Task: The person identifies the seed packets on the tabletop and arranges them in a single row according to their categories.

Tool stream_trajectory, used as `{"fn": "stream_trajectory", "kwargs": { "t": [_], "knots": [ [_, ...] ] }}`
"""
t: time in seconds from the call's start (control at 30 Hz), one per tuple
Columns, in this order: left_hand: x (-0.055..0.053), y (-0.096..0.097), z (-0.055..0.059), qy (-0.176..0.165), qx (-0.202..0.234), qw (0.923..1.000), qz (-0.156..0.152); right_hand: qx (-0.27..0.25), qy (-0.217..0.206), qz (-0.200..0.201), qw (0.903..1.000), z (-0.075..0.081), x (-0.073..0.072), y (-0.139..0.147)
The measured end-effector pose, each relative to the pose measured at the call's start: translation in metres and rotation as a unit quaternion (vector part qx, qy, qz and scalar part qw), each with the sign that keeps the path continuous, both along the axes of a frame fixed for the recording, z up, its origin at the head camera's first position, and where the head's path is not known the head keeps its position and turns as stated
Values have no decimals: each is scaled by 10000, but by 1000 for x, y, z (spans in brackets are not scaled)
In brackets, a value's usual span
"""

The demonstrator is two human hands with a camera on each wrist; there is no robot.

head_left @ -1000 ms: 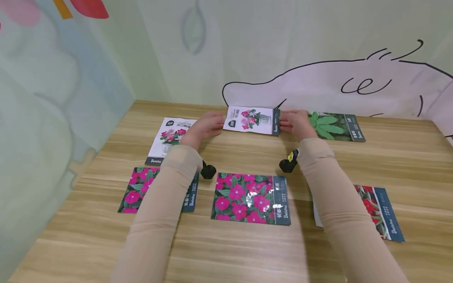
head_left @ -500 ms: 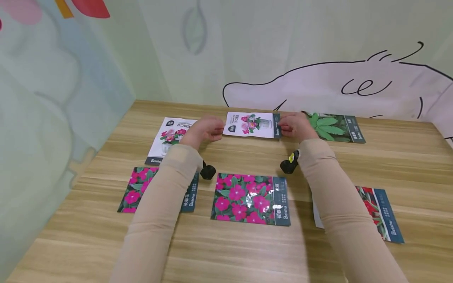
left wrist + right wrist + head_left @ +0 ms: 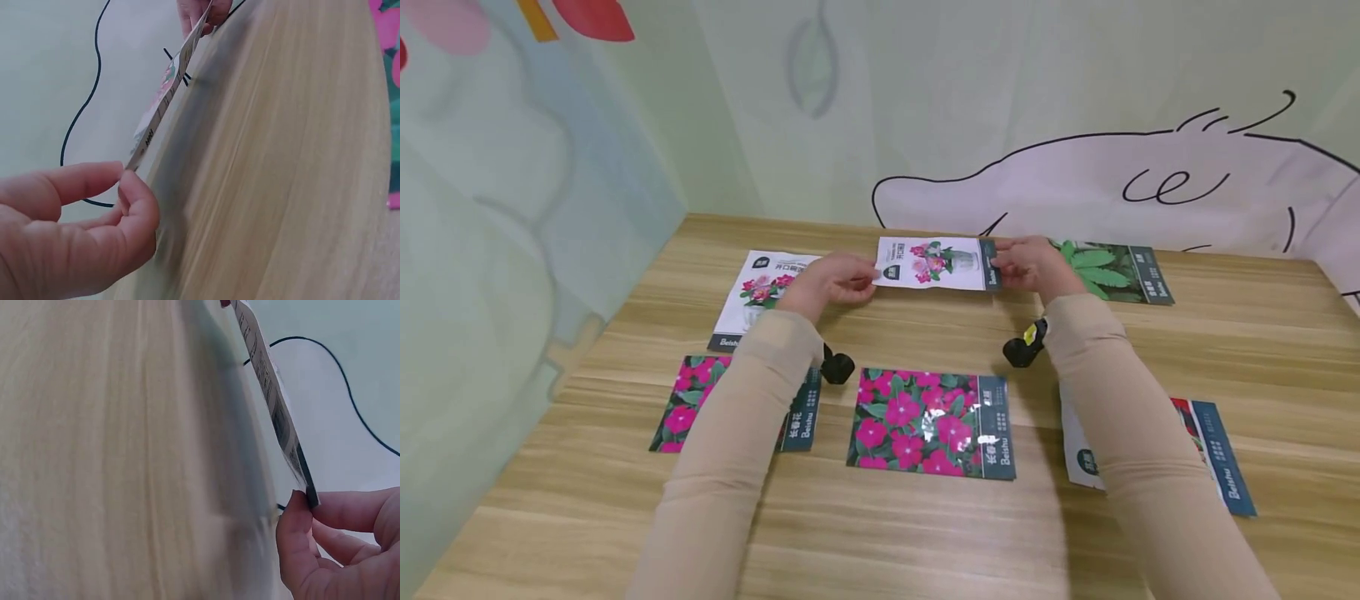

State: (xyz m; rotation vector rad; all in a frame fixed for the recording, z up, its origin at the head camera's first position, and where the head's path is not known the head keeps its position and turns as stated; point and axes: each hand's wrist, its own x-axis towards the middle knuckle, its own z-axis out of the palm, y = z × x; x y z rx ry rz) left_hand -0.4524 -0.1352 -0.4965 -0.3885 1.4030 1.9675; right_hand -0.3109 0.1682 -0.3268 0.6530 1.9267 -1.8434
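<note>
A white seed packet [image 3: 934, 263] printed with pink flowers in a glass is held up off the table near its back edge, between both hands. My left hand [image 3: 837, 282] pinches its left end between thumb and finger; the left wrist view shows the packet [image 3: 164, 94] nearly edge-on, raised above the wood. At the dark right end, my right hand [image 3: 1032, 262] pinches it the same way, and the right wrist view shows that grip with the hand [image 3: 340, 544] at the packet's corner. Just beyond my right hand lies a green-leaf packet [image 3: 1108, 271].
Another white flower packet [image 3: 741, 300] lies at left, partly behind my left arm. Pink-flower packets lie at front left [image 3: 681, 417] and centre [image 3: 917, 421]. A white packet [image 3: 1078, 442] and a red-flower packet [image 3: 1228, 467] are partly under my right arm. Printed walls border the table [image 3: 955, 542].
The white packet has come slightly toward me and lifted off the table. Both hands, first at its ends, now pinch it. The other packets stay put.
</note>
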Motion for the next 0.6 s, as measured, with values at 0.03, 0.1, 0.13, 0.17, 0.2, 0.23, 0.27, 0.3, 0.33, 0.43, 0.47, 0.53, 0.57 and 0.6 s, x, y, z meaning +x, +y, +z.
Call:
{"fn": "stream_trajectory", "kwargs": {
  "t": [0.03, 0.1, 0.13, 0.17, 0.2, 0.23, 0.27, 0.3, 0.33, 0.43, 0.47, 0.53, 0.57, 0.6],
  "knots": [
    [12, 3, 14, -43, 110, 9999, 47, -144, -10, 35, 9999, 2, 0, 1],
    [49, 12, 56, -99, 232, 9993, 265, -431, -10, 54, 9991, 7, 2, 1],
    [70, 16, 79, -103, 320, 9987, 377, -574, -7, 23, 9983, 10, 2, 2],
    [88, 20, 100, -111, 400, 9980, 475, -677, 12, -25, 9977, 13, 3, 2],
    [105, 24, 119, -117, 502, 9970, 571, -746, 45, -92, 9972, 15, 3, 2],
    [121, 28, 137, -114, 516, 9961, 712, -829, 86, -161, 9964, 18, 3, 3],
    [132, 30, 150, -94, 617, 9950, 777, -933, 128, -234, 9953, 20, 3, 3],
    [141, 32, 160, -7, 639, 9949, 774, -1010, 161, -308, 9943, 22, 3, 4],
    [148, 33, 168, 65, 631, 9950, 773, -1072, 197, -388, 9933, 25, 3, 5],
    [157, 34, 178, 360, 464, 9962, 641, -1235, 260, -472, 9909, 30, 3, 7],
    [158, 34, 179, 453, 428, 9964, 568, -1283, 258, -490, 9902, 31, 3, 8],
    [158, 35, 178, 576, 377, 9963, 504, -1381, 237, -489, 9889, 33, 4, 10],
    [158, 35, 178, 660, 364, 9962, 432, -1449, 219, -475, 9881, 34, 5, 11],
    [158, 36, 178, 747, 358, 9959, 374, -1494, 196, -479, 9874, 36, 6, 12]
  ]
}}
